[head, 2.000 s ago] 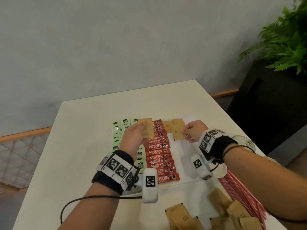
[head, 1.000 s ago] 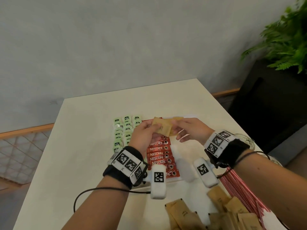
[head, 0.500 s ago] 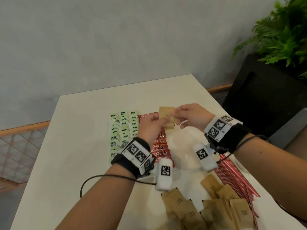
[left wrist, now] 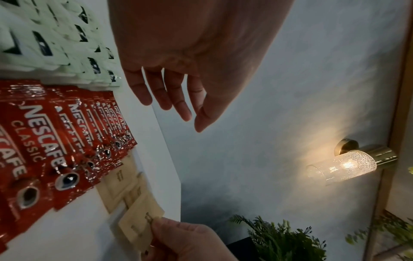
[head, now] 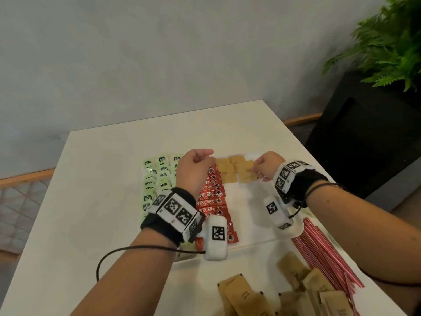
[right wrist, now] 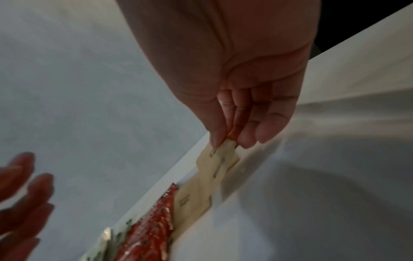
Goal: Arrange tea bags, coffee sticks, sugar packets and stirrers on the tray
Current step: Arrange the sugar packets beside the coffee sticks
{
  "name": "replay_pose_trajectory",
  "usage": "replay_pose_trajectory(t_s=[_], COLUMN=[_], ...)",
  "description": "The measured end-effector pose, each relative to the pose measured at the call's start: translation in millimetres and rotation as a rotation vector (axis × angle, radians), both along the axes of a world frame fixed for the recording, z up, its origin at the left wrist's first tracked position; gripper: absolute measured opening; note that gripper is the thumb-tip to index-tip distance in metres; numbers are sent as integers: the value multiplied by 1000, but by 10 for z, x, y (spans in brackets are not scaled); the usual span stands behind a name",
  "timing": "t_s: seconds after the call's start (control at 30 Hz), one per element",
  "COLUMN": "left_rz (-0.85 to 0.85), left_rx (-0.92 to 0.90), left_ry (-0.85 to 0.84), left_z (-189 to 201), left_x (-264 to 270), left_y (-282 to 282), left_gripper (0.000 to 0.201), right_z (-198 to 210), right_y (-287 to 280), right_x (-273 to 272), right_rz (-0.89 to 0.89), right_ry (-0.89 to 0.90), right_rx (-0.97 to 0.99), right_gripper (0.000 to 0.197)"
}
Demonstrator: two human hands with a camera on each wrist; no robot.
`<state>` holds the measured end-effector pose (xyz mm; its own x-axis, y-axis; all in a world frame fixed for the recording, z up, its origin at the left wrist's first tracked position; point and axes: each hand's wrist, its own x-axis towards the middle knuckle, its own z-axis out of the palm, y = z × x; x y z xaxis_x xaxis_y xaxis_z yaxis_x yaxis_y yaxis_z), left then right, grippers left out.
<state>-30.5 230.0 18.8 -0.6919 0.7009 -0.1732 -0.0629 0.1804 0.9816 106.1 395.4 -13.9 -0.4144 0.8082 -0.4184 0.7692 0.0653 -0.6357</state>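
Note:
A white tray [head: 250, 215] holds columns of green tea bags [head: 157, 174], a row of red coffee sticks [head: 210, 197] and a few brown sugar packets [head: 224, 172] at its far end. My right hand [head: 258, 168] pinches one sugar packet [head: 247, 173] by its edge between thumb and fingers [right wrist: 232, 123], low over the laid packets. In the right wrist view this packet [right wrist: 218, 159] overlaps them. My left hand [head: 205, 157] hovers over the sticks' far end, its fingers [left wrist: 174, 98] relaxed and holding nothing.
Loose sugar packets [head: 296, 290] lie on the table near me, with a bundle of red stirrers [head: 330, 258] to their right. A black planter [head: 369, 137] with a fern stands beyond the table's right edge. A wall lamp [left wrist: 348, 166] glows.
The left hand carried a sugar packet over and both hands held it; now the left hand has let go, and the right hand has lowered the packet to the tray's far end.

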Motion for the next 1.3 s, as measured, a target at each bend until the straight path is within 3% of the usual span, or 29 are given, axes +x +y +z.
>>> replay_pose_trajectory(t_s=[0.33, 0.53, 0.67, 0.83, 1.0, 1.1, 1.2, 1.3], left_rz=[-33, -60, -195, -512, -877, -839, -786, -739], left_rx=[-13, -17, -29, -140, -536, -704, -863, -937], left_ry=[-53, 20, 153, 320, 680, 796, 862, 891], left_z=[-106, 71, 240, 225, -171, -321, -402, -468], left_x=[-21, 51, 206, 570, 870, 1017, 1151, 1260], left_y=[-99, -201, -382, -803, -1172, -1292, -1349, -1387], left_gripper=[14, 16, 14, 14, 39, 64, 91, 99], right_z=[-258, -46, 381, 651, 338, 142, 36, -83], right_y=[106, 21, -252, -926, -1543, -1724, -1850, -1948], right_x=[-107, -58, 176, 782, 1408, 1692, 1896, 1973], right_rz=[14, -13, -44, 82, 232, 355, 405, 477], right_ry=[-41, -14, 185, 287, 158, -23, -52, -174], right_rx=[74, 114, 171, 130, 21, 84, 102, 167], right_gripper=[19, 18, 26, 21, 24, 27, 35, 38])
